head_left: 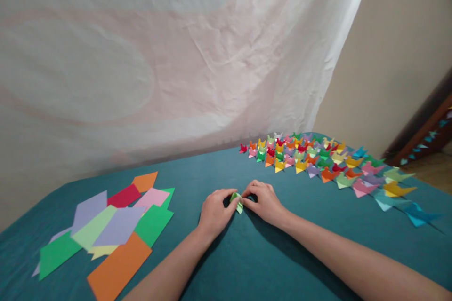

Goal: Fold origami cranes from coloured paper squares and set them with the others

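A small folded piece of light green paper is between my hands, near the middle of the teal-covered table. My left hand grips its left side, with thumb and fingers curled round it. On the other side, my right hand pinches the paper's right edge between thumb and fingertips. Parts of the folds are hidden behind my fingers, so the exact shape cannot be made out.
Loose coloured paper sheets lie overlapping at the left of the teal tablecloth. Rows of folded paper birds stand at the right, reaching the far edge. A pale sheet of fabric hangs behind the table.
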Motion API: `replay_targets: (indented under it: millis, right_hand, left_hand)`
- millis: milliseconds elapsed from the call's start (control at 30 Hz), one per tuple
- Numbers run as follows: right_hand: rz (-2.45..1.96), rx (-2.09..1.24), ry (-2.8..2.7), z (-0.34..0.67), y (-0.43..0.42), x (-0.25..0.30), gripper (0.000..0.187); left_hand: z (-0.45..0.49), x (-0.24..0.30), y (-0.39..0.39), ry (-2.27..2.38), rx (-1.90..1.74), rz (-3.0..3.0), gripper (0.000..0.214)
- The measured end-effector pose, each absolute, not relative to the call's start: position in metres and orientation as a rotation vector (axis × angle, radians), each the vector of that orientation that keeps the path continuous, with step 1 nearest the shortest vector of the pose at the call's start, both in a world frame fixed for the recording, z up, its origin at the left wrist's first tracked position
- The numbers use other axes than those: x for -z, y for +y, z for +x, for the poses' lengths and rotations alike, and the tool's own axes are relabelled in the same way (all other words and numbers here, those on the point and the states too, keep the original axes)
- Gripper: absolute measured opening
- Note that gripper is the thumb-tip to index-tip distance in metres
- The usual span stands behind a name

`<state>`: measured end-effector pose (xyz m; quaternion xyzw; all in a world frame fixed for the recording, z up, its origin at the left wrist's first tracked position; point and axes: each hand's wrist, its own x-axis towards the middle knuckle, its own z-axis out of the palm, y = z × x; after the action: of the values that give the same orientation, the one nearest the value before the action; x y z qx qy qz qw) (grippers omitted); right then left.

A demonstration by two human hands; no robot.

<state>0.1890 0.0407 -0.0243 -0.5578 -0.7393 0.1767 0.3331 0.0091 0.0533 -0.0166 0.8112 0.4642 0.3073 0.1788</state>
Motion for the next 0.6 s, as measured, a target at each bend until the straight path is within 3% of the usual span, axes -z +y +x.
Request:
replay_targets:
  millis: [600]
  right_hand:
    - [-1.460, -0.424, -1.937, 0.1891, 0.0412, 0.0265, 0.004]
  left_hand:
    - [0.0121, 0.0155, 0.0551, 1.126, -0.971, 2.207, 0.020]
